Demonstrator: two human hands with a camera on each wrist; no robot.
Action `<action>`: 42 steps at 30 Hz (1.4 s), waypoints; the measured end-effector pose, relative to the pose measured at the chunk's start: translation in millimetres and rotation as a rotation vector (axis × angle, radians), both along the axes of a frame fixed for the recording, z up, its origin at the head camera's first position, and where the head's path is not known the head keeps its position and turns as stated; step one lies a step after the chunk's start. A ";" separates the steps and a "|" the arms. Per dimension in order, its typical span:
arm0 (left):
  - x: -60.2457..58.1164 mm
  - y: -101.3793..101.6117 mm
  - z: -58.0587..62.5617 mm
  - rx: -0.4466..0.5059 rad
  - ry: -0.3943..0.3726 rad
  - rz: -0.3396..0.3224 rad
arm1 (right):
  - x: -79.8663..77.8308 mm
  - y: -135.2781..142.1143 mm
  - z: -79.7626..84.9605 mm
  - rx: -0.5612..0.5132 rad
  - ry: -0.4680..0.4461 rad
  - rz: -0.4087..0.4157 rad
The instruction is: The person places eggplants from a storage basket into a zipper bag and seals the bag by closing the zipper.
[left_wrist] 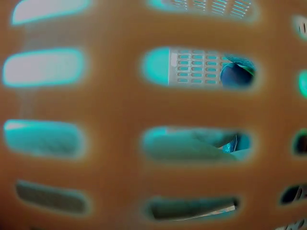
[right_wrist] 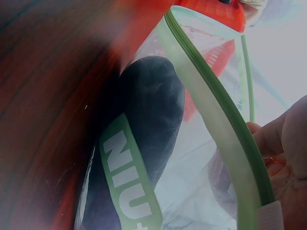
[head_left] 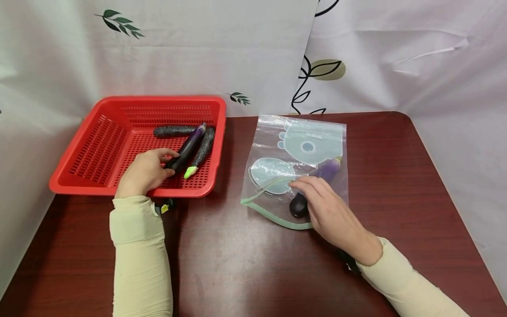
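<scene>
My left hand [head_left: 144,171] reaches over the near rim of the red basket [head_left: 55,180], its fingers and thumb around the near end of a dark purple eggplant [head_left: 190,147]. Through the basket's slots, the left wrist view shows the eggplant's rounded end [left_wrist: 236,75]; the finger contact is hidden there. My right hand [head_left: 332,215] pinches the upper edge of a clear zip bag [head_left: 261,145], holding its green-rimmed mouth apart. Another eggplant [head_left: 299,205] lies inside that bag, its dark end toward the opening, with a green printed label [right_wrist: 127,175] in front of it.
Beside the held eggplant in the basket lie two dark, bumpy cucumbers, one [head_left: 174,131] along the back and one [head_left: 203,147] with a bright green tip. Basket and bag rest on a reddish-brown wooden table [head_left: 237,264]. A pale leaf-patterned sheet [head_left: 178,53] hangs behind.
</scene>
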State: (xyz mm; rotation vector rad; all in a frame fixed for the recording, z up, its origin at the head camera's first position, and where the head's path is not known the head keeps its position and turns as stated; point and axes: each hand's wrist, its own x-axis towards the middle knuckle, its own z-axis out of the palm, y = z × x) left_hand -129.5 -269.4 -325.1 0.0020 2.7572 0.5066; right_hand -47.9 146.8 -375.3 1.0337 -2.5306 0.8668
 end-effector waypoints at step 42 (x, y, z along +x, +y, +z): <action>11.0 1.3 5.9 0.032 0.204 0.136 | 0.6 1.0 1.4 0.001 0.001 -0.002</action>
